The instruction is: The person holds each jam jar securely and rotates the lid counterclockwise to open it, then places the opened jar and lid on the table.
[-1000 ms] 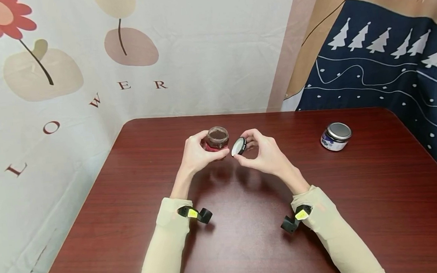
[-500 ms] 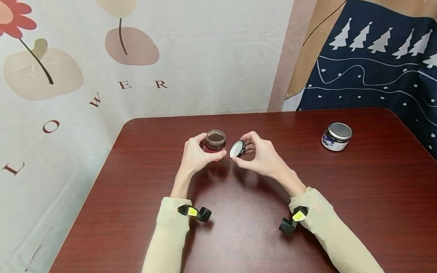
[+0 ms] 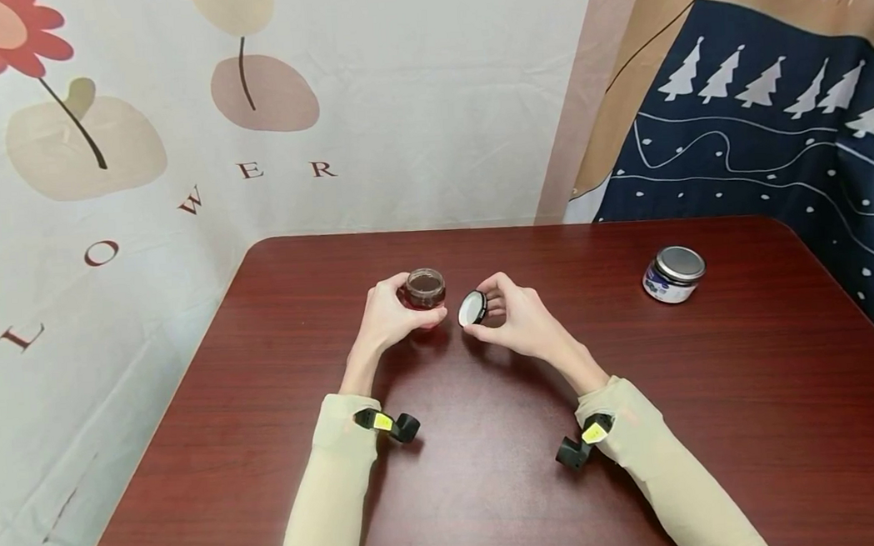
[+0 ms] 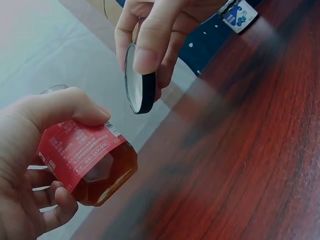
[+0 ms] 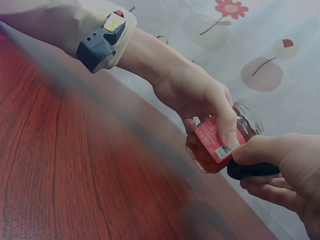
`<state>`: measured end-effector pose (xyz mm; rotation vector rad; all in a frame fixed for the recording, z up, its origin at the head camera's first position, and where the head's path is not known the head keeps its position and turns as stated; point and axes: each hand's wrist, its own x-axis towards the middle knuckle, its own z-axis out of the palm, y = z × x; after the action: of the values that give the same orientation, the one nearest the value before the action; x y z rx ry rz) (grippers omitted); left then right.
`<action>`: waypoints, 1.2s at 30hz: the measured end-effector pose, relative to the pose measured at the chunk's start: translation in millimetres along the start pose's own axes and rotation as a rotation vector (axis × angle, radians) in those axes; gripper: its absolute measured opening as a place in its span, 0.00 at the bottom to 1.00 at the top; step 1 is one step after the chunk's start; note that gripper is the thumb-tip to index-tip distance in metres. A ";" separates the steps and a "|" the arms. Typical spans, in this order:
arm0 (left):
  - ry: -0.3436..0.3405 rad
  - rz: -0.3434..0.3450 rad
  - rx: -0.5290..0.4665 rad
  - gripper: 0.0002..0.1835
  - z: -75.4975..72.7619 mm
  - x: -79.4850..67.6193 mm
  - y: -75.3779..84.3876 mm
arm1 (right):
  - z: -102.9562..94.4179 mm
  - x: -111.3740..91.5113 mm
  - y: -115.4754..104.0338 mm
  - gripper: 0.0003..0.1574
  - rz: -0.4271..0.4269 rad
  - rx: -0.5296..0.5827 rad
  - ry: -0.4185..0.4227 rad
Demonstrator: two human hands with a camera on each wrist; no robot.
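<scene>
My left hand (image 3: 393, 316) grips a glass jar (image 4: 112, 172) with a red label and amber contents, thumb across the label. The jar's mouth is uncovered, as the head view shows from above. To its right, my right hand (image 3: 518, 320) pinches a round lid (image 3: 472, 308), black on the outside and white inside, between thumb and fingers. The lid is tilted up on edge, its white inner face toward the jar, with a small gap between the two. In the right wrist view the lid (image 5: 250, 170) shows only its dark side, partly covered by the fingers.
A second jar (image 3: 673, 275) with a dark lid and a white and blue label stands at the right on the dark red wooden table (image 3: 480, 487). Behind the table hang a pale flower-print cloth (image 3: 429, 140) and a navy tree-print cloth (image 3: 759, 136).
Both hands have moved slightly toward me, the jar also a little left. The lid has turned more upright and shifted slightly left. Both grips stay the same.
</scene>
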<state>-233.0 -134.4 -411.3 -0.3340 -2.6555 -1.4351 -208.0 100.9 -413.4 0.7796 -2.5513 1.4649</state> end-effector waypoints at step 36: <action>0.006 -0.087 -0.009 0.26 0.0 0.5 -20.6 | 14.5 -4.0 15.3 0.30 0.074 -0.047 -0.089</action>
<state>-238.5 -145.3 -427.9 -0.2164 -2.6910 -1.4699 -209.4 96.7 -434.4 0.7681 -2.6973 1.4164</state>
